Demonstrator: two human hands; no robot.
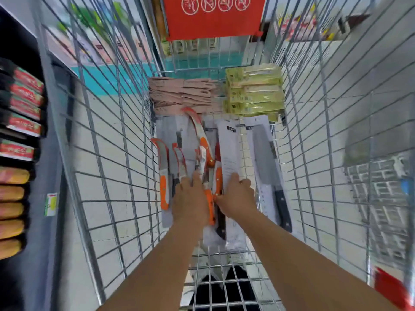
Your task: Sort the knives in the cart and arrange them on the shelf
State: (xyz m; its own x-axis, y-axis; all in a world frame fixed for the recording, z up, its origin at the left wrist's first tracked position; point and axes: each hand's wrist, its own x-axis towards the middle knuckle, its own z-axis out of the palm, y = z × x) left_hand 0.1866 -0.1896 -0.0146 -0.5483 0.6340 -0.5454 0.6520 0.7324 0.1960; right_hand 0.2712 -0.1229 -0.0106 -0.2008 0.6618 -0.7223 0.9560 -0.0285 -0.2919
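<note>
In the cart (107,153), both hands lie on the knife pile. The left hand (190,198) rests flat on orange-handled knives (210,176). The right hand (237,197) seems to pinch a white knife package (230,149); its grip is blurred.

A shop: wire cart (107,153) beside stocked shelf (20,131).

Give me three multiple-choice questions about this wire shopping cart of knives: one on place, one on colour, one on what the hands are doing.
1. Where does the stack of yellow-green packaged knives lie in the wire cart?
A. far right corner
B. near left corner
C. outside the cart

2. What colour are the handles of the curved-blade knives?
A. blue
B. orange
C. green

3. The left hand and right hand are:
A. raised above the cart
B. gripping the cart's rim
C. down on the knife pile

Answers: 1 A, it sits by the far wall, right side. 2 B, orange grips show. 3 C, both hands rest among the knives.
</note>
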